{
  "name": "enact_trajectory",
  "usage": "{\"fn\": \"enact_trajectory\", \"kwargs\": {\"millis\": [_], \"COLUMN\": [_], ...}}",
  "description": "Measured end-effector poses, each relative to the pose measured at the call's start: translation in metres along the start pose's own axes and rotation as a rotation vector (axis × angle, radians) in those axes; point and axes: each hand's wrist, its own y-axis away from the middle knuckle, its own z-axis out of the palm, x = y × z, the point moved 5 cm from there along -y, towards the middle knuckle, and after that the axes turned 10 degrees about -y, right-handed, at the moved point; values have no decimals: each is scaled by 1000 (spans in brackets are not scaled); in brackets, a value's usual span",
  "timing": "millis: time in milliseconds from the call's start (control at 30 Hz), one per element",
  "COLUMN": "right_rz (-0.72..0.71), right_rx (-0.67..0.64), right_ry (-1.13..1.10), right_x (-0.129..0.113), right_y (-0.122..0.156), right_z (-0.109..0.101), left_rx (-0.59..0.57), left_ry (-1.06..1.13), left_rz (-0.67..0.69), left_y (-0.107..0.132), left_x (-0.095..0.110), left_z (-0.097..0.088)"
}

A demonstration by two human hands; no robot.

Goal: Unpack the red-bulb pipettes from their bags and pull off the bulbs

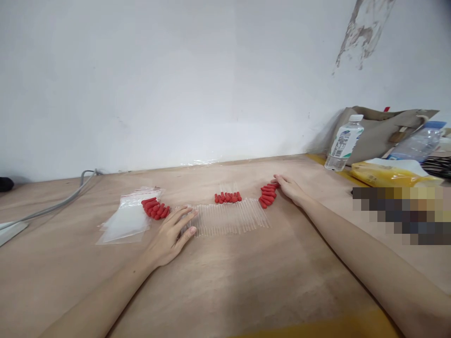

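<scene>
A row of clear glass tubes (225, 218) lies side by side on the brown tabletop. Over its left end rests my left hand (176, 234), with fingers stretched out and apart. Red rubber bulbs lie in three groups: a left cluster (155, 208) just beyond my left hand, a middle cluster (228, 197) behind the tubes, and a right cluster (268, 196) at the row's right end. My right hand (287, 187) is at the far end of the right cluster, its fingers closed together on a bulb there. Thin clear tubes (229, 187) extend behind the middle cluster.
Clear zip bags (128, 218) lie under the left cluster's edge. A grey cable (70, 199) runs along the left. At the right stand a water bottle (344, 143), a grey bag (373, 131), a bluish bottle (419, 143) and a yellow packet (391, 174). A white wall (158, 84) rises behind.
</scene>
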Motion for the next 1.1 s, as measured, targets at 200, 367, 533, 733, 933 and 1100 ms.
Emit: {"fn": "enact_trajectory", "kwargs": {"millis": [200, 367, 533, 733, 933, 1100], "right_rz": [-19, -78, -245, -565, -534, -481], "right_rx": [40, 117, 70, -200, -195, -190], "right_ry": [6, 24, 97, 562, 755, 725], "right_x": [1, -18, -74, -125, -120, -120], "right_y": [-3, -2, 26, 79, 81, 79], "right_z": [-2, -10, 14, 91, 109, 111], "left_rx": [-26, -20, -23, -9, -14, -10], "left_ry": [9, 7, 25, 56, 74, 84], "left_rz": [-13, -20, -10, 1, 6, 14], "left_y": [0, 0, 0, 1, 0, 0], "left_x": [0, 2, 2, 2, 5, 7], "left_z": [1, -1, 0, 1, -1, -2]}}
